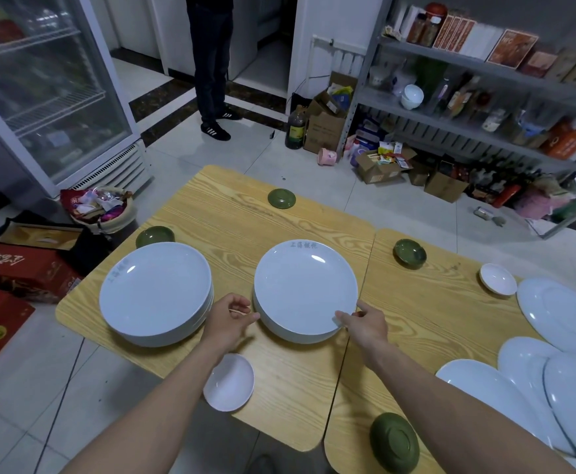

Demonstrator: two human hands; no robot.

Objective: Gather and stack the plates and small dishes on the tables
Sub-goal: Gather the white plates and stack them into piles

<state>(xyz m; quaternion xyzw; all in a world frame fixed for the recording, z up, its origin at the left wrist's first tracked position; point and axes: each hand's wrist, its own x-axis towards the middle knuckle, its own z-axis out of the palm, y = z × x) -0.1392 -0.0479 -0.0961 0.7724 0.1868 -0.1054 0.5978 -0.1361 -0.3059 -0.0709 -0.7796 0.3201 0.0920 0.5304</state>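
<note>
Two stacks of white plates stand on the left wooden table: a left stack and a middle stack. My right hand pinches the near right rim of the middle stack's top plate, thumb on top. My left hand hovers between the stacks by the middle stack's left edge, fingers curled apart and holding nothing. Small white dishes lie near my left forearm and on the right table. Green dishes sit at the far side, behind the left stack, on the right table and at the near edge.
Several loose white plates overlap at the right table's edge. A person stands on the floor beyond the tables. A glass-door fridge is at left, a stocked shelf at right, red boxes and a full basket on the floor.
</note>
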